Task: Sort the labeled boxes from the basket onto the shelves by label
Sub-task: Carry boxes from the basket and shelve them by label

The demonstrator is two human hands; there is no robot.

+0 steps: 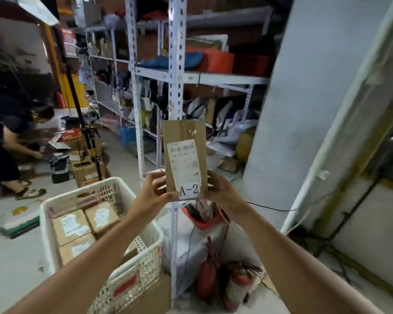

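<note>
Above the boxes (pixel 77 232) in the white basket (pixel 143 241), both hands' grip (pixel 156 189) (pixel 220 189) clasps the A-2 box (pixel 184 141).

box (pixel 184 141): brown cardboard, white label, black "A-2" print | basket (pixel 55 207): white, perforated lattice walls | shelves (pixel 175 64): white uprights, slotted hole pattern | bin (pixel 216 61): orange | extinguishers (pixel 208 277): red | pillar (pixel 304 87): pale grey | floor (pixel 9 257): grey
</note>
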